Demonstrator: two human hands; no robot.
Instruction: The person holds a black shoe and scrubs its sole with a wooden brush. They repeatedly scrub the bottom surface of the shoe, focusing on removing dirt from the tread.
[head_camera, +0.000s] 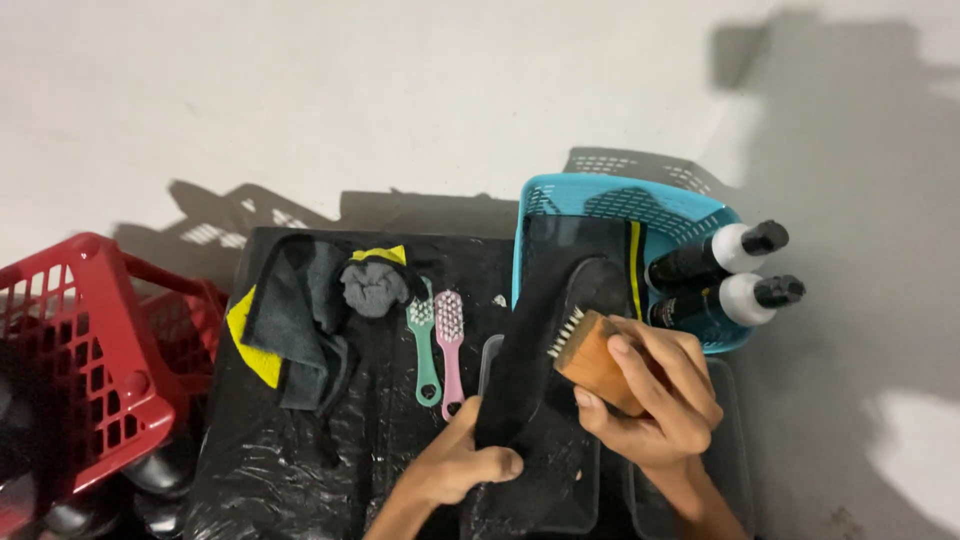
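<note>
The right hand (655, 395) is closing tightly around a wooden brush (592, 358), fingers curling over its block and pale bristles pointing left against a black shoe (545, 350). The left hand (460, 470) is gripping that shoe near its lower edge, thumb pressing across the dark material, holding it tilted above a clear plastic tray (580, 505) on the black tabletop (260, 470). Both forearms are reaching in from the bottom edge. Just left of the shoe, a green brush (424, 345) and a pink brush (450, 345) are lying side by side, next to a grey cloth (300, 320) with yellow edging. Behind the shoe a blue basket (640, 210) is standing, with two dark bottles (720, 275) with white collars and black caps resting across its right rim. A red basket (80, 340) is sitting at far left.
</note>
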